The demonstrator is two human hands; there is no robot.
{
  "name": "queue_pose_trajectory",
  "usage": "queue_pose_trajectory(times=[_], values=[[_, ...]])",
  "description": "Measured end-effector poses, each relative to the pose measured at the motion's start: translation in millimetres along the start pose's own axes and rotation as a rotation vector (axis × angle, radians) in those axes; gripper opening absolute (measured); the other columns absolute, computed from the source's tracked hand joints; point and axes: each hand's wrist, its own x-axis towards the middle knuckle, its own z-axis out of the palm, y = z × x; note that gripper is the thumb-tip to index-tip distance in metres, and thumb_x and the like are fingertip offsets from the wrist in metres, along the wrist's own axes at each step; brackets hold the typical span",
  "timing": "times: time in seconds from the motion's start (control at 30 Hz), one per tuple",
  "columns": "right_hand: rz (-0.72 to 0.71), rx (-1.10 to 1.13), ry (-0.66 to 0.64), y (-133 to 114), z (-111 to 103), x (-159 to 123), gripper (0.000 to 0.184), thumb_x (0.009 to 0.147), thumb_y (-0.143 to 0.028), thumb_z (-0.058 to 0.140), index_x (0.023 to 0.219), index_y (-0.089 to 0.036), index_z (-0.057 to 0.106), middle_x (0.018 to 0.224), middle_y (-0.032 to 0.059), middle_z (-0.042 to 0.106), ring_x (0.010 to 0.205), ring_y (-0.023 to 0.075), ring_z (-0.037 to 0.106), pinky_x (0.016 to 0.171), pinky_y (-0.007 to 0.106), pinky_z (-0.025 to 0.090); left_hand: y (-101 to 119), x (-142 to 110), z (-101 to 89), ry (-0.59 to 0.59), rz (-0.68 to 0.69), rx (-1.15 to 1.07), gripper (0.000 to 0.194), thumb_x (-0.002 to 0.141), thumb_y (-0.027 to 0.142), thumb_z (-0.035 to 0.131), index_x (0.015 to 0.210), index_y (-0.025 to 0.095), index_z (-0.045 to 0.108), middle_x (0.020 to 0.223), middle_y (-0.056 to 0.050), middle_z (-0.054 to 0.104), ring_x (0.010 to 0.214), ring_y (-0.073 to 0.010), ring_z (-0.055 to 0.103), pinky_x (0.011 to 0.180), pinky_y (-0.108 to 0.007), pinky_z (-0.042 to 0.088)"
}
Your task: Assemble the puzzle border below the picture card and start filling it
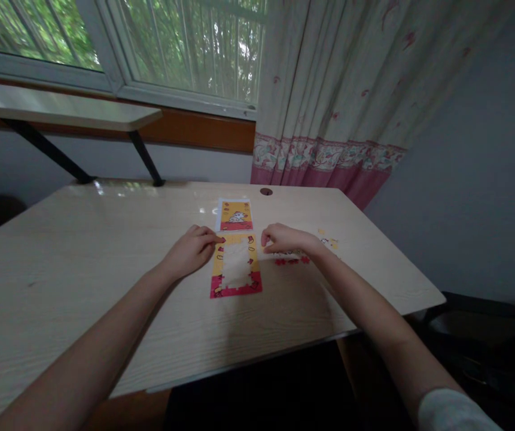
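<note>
A jigsaw puzzle (235, 291) lies on the table with its yellow and red border joined into a rectangular ring; the table shows through its middle. My left hand (195, 246) rests at the upper left of this border, its index finger stretched onto the edge. To the right of the border hovers my right hand (282, 237), thumb and fingers pinched together on what looks like a small yellow puzzle piece, mostly hidden. Loose puzzle pieces (292, 261) lie under and beyond the right wrist. Above the border is a picture card (236, 215) showing a white cartoon animal.
More loose pieces (328, 241) lie on the right of the pale wooden table (149, 323). A cable hole (266, 191) is near its back edge. A raised shelf (64, 112) on dark legs stands at the back left, and a curtain (324, 120) hangs behind.
</note>
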Motion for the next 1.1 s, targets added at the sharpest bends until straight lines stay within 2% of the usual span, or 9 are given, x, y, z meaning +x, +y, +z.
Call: queue_pose_trajectory(times=[0.07, 0.2, 0.43, 0.53, 0.63, 0.83, 1.0, 1.1], values=[[0.006, 0.042, -0.029, -0.6, -1.8, 0.5, 0.019, 0.074, -0.015, 0.066, 0.092, -0.013, 0.070, 0.092, 0.0070, 0.069, 0.078, 0.0148, 0.060, 0.070, 0.023, 0.042, 1.8, 0.8, 0.4, 0.004, 0.008, -0.002, 0.034, 0.089, 0.022, 0.040, 0.102, 0.017, 0.070, 0.096, -0.010, 0.064, 0.091, -0.0237, 0.053, 0.086, -0.041, 0.044], [0.060, 0.108, -0.007, -1.0, -3.9, -0.9, 0.030, 0.073, -0.018, 0.068, 0.102, -0.012, 0.067, 0.095, 0.0075, 0.069, 0.079, 0.0143, 0.061, 0.067, 0.021, 0.042, 5.7, 2.0, 1.3, 0.019, 0.021, -0.012, 0.032, 0.090, 0.024, 0.041, 0.103, 0.016, 0.069, 0.099, -0.012, 0.063, 0.093, -0.0250, 0.052, 0.086, -0.044, 0.044], [0.070, 0.080, -0.058, -2.2, -6.2, -0.8, 0.021, 0.071, -0.017, 0.066, 0.092, -0.014, 0.068, 0.084, 0.0042, 0.069, 0.070, 0.0131, 0.058, 0.061, 0.021, 0.039, 12.2, 3.1, 4.3, 0.037, 0.052, -0.065, 0.037, 0.094, 0.029, 0.036, 0.111, 0.014, 0.065, 0.116, -0.015, 0.058, 0.110, -0.0264, 0.051, 0.096, -0.046, 0.044], [0.059, 0.118, -0.034, -1.9, -6.1, -2.0, 0.024, 0.071, -0.017, 0.066, 0.095, -0.014, 0.068, 0.089, 0.0048, 0.068, 0.072, 0.0129, 0.058, 0.061, 0.020, 0.039, 13.8, 3.6, 6.2, 0.019, 0.058, -0.073, 0.039, 0.095, 0.031, 0.035, 0.113, 0.014, 0.064, 0.121, -0.016, 0.057, 0.116, -0.0272, 0.050, 0.099, -0.047, 0.043], [0.051, 0.119, -0.027, -1.4, -7.6, -2.6, 0.029, 0.071, -0.021, 0.068, 0.099, -0.014, 0.067, 0.091, 0.0048, 0.067, 0.073, 0.0131, 0.057, 0.060, 0.020, 0.037, 13.8, 3.9, 8.0, 0.003, 0.052, -0.062, 0.038, 0.095, 0.031, 0.037, 0.113, 0.015, 0.065, 0.121, -0.015, 0.058, 0.114, -0.0264, 0.052, 0.099, -0.046, 0.043], [0.002, 0.068, -0.071, 1.2, -8.1, 0.3, 0.024, 0.072, -0.021, 0.066, 0.096, -0.015, 0.067, 0.088, 0.0044, 0.065, 0.074, 0.0140, 0.055, 0.063, 0.021, 0.038, 12.9, 4.1, 9.6, -0.042, 0.053, -0.024, 0.039, 0.095, 0.031, 0.036, 0.111, 0.013, 0.067, 0.115, -0.016, 0.062, 0.109, -0.0266, 0.056, 0.096, -0.045, 0.045], [-0.032, 0.071, -0.040, 5.4, -4.0, 3.4, 0.031, 0.071, -0.019, 0.065, 0.102, -0.016, 0.065, 0.094, 0.0049, 0.065, 0.077, 0.0149, 0.055, 0.066, 0.022, 0.039, 13.2, 4.3, 9.8, -0.038, 0.045, -0.038, 0.037, 0.094, 0.031, 0.038, 0.110, 0.016, 0.068, 0.113, -0.014, 0.064, 0.106, -0.0260, 0.056, 0.095, -0.046, 0.045], [-0.063, 0.054, -0.063, 5.6, -3.8, 5.2, 0.028, 0.071, -0.018, 0.064, 0.099, -0.016, 0.065, 0.093, 0.0049, 0.064, 0.078, 0.0153, 0.055, 0.066, 0.023, 0.039, 13.5, 4.2, 9.8, -0.033, 0.040, -0.041, 0.038, 0.094, 0.032, 0.038, 0.110, 0.016, 0.068, 0.113, -0.014, 0.064, 0.106, -0.0263, 0.056, 0.095, -0.047, 0.045]])
